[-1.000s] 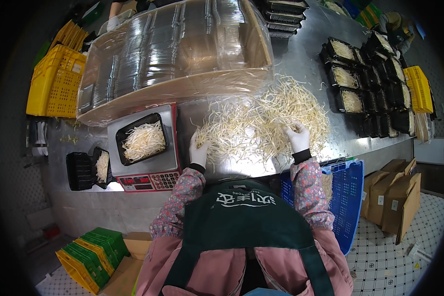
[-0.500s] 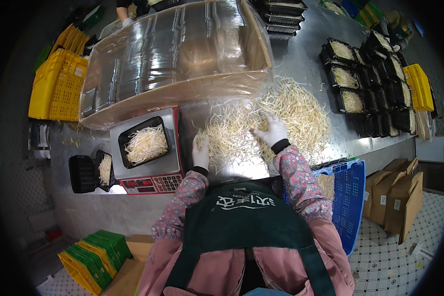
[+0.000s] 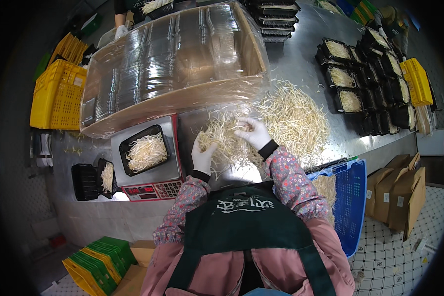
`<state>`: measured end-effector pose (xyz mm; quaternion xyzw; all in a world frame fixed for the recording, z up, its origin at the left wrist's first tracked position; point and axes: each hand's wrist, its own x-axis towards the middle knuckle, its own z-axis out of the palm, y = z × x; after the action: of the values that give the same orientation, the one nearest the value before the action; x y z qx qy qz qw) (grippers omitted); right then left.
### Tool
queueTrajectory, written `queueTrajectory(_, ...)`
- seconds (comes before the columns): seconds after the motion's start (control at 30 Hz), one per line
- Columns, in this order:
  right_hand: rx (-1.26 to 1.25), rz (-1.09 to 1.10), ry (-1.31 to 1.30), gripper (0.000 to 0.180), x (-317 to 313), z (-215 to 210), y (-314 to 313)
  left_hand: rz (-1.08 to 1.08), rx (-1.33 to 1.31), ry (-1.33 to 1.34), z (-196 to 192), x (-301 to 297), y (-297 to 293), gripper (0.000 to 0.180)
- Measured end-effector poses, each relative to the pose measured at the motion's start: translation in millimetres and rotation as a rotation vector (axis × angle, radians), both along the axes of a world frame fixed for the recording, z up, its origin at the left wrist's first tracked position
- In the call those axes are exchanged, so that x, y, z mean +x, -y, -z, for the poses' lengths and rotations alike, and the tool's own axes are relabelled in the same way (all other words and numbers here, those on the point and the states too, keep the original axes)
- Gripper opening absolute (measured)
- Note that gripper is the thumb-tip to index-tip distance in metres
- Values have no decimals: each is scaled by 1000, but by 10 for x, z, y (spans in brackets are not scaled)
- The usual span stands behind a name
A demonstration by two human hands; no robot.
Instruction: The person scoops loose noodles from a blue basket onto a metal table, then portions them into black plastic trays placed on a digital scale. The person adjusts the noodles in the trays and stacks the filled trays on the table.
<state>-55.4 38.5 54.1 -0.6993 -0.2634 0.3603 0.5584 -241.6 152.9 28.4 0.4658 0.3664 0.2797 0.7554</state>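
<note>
White-gloved left hand and right hand half-buried in bean sprouts.

One digital scale bearing one black tray of bean sprouts; one loose sprout pile; two white-gloved hands; two yellow crates, left and right; one blue crate; one plastic-wrapped carton.
</note>
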Motion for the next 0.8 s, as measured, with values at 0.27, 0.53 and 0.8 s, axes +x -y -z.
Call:
queueTrajectory(0.27, -331, -153, 524, 66, -282, 327, -259, -99, -96, -267, 414, -49, -88, 55)
queueTrajectory(0.53, -411, -156, 911, 79, 95, -4, 526, -60, -98, -181, 841, -147, -159, 39)
queueTrajectory(0.8, -938, 187, 740, 71, 1099, 24, 1559, -90, -90, -218, 565, -72, -77, 40)
